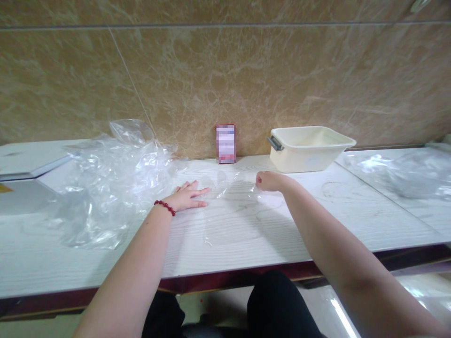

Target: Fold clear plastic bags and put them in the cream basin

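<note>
**Flattening a clear bag on the table**

Nearest the camera, the person's dark-clad knees (278, 305) sit under the front edge of the white table (105, 263), with both bare forearms reaching away over it.

At far left, a flat white board (31, 162) rests on the table, and next to it lies a crumpled heap of clear plastic bags (112, 178). Just right of the heap, the left hand (188, 196), with a red bead bracelet (164, 207) at the wrist, lies palm down with fingers spread, pressing the left edge of a single clear plastic bag (232, 211) that lies flat on the table between the two hands. The right hand (268, 180) is closed, pinching what looks like the bag's far right corner.

Behind the bag, a small box (225, 143) stands against the marble wall; to the right sits a cream tub (308, 148), then more clear plastic (408, 173) at far right.

Judging by this, the step in hand is smoothing the bag flat. The next move calls for keeping the left palm anchoring while the right draws the film taut, gently, as it creases easily.
</note>
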The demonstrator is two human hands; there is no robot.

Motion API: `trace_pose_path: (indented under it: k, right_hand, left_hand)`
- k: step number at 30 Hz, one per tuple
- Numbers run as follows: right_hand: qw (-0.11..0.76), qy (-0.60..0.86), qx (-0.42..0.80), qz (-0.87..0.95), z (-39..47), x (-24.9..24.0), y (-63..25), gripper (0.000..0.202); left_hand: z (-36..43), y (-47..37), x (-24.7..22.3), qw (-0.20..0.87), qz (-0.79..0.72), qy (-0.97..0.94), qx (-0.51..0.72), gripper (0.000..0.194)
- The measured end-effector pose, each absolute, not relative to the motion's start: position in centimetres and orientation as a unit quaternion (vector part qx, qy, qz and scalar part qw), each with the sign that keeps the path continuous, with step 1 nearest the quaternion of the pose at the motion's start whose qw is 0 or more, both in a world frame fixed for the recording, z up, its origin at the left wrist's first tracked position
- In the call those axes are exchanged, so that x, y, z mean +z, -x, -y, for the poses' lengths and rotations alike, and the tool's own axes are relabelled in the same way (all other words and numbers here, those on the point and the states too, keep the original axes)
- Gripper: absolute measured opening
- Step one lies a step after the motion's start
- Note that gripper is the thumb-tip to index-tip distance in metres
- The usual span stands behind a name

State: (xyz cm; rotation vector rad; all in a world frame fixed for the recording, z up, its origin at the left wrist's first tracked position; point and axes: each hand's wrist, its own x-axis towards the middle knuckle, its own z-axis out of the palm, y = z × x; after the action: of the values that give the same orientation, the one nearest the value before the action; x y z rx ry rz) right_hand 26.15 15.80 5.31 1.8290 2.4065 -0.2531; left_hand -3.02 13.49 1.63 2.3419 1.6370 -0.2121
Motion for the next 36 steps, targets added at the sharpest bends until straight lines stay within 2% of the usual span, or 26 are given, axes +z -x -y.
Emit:
trace_pose_path:
  k: [3,7,16,19,22,24,29,36]
  right_hand:
    - [0.032,-0.604,-0.114,-0.788,-15.9,5.1,-26.2,0.023]
    - [-0.001,-0.599,-0.128,-0.791,-15.6,5.3,-26.2,0.034]
    - [-0.121,-0.521,-0.12,-0.837,-15.0,4.7,-25.0,0.026]
    - [-0.14,-0.495,-0.141,-0.846,-14.5,4.6,-24.3,0.025]
    - [-0.153,-0.476,-0.151,-0.853,-14.2,4.5,-23.7,0.026]
    - [-0.157,-0.472,-0.156,-0.853,-14.1,4.4,-23.5,0.028]
    - [-0.15,-0.464,-0.19,-0.852,-13.9,4.1,-23.1,0.031]
    - [-0.162,-0.453,-0.191,-0.855,-13.4,3.7,-22.6,0.035]
  left_hand:
    - [-13.3,3.0,1.8,0.135,-0.566,-0.811,-0.065,0.069]
    - [-13.4,2.9,2.0,0.127,-0.556,-0.821,-0.027,0.066]
    - [-13.2,1.2,2.6,0.078,-0.556,-0.798,0.221,0.042]
    - [-11.9,-1.5,3.5,0.163,-0.56,-0.765,0.274,0.034]
    - [-10.4,-4.7,4.1,0.341,-0.546,-0.7,0.309,0.033]
    - [-9.8,-6.4,4.1,0.423,-0.531,-0.67,0.3,0.034]
    - [-9.9,-8.0,2.7,0.457,-0.524,-0.641,0.325,0.04]
    - [-11.0,-8.3,1.2,0.518,-0.504,-0.591,0.357,0.033]
